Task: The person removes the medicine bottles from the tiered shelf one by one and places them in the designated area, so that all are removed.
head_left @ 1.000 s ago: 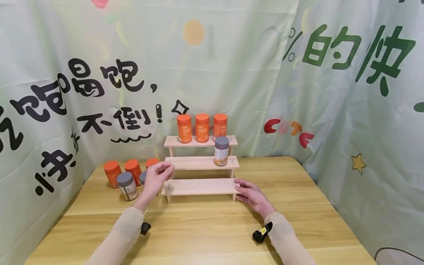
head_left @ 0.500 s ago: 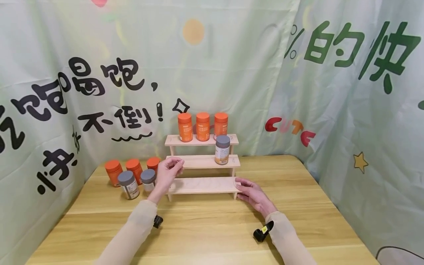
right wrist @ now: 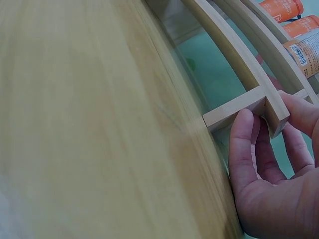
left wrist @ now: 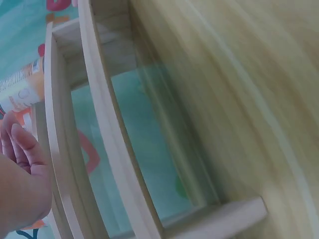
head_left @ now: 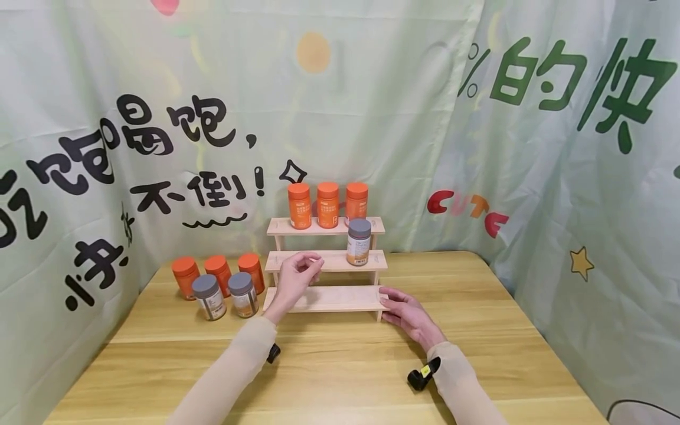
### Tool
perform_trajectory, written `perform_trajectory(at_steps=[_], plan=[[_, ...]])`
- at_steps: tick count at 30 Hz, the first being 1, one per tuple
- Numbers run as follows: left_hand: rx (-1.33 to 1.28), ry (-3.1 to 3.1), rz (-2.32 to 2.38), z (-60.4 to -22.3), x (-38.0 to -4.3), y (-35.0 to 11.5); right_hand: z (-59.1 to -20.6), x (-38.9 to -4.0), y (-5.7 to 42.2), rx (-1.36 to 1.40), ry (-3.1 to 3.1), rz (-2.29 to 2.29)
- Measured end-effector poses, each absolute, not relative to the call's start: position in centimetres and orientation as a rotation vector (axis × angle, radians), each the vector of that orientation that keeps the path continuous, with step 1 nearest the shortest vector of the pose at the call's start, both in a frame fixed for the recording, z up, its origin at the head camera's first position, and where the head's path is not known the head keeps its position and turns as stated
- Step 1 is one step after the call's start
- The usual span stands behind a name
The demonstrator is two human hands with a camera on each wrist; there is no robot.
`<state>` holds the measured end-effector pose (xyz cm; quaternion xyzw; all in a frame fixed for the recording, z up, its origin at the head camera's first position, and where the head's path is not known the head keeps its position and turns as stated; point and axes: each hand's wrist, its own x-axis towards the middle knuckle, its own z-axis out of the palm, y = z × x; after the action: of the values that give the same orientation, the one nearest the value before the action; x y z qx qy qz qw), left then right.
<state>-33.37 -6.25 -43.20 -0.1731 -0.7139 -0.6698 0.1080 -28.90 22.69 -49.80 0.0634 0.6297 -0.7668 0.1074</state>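
Observation:
A three-tier wooden display rack [head_left: 329, 300] stands on the table. My right hand [head_left: 406, 316] grips the right end of its lowest shelf, thumb over the board and fingers below; the right wrist view shows the board end [right wrist: 275, 112] between them. In front of the middle shelf is my left hand [head_left: 297, 278], fingers loosely curled with nothing between them. To its right, a grey-lidded jar [head_left: 358, 245] stands upright at the right of the middle shelf. Orange jars [head_left: 300, 208] [head_left: 327, 208] [head_left: 356, 199] line the top shelf.
Left of the rack, orange jars [head_left: 185, 278] [head_left: 218, 271] [head_left: 255, 273] stand on the wooden table [head_left: 340, 366] behind two grey-lidded jars [head_left: 209, 300] [head_left: 244, 296]. A printed cloth backdrop [head_left: 372, 118] hangs close behind and at both sides.
My left hand has moved right, from beside the table jars to in front of the middle shelf, uncovering the second grey-lidded jar. My right hand keeps its grip on the lowest shelf.

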Motion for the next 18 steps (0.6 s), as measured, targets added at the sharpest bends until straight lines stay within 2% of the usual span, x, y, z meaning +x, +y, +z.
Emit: perform_trajectory(at_steps=[18], plan=[[-0.375, -1.911, -2.024, -43.1, -35.1, -2.6, -50.0, -29.1, 22.7, 0.188, 1.861, -2.256]])
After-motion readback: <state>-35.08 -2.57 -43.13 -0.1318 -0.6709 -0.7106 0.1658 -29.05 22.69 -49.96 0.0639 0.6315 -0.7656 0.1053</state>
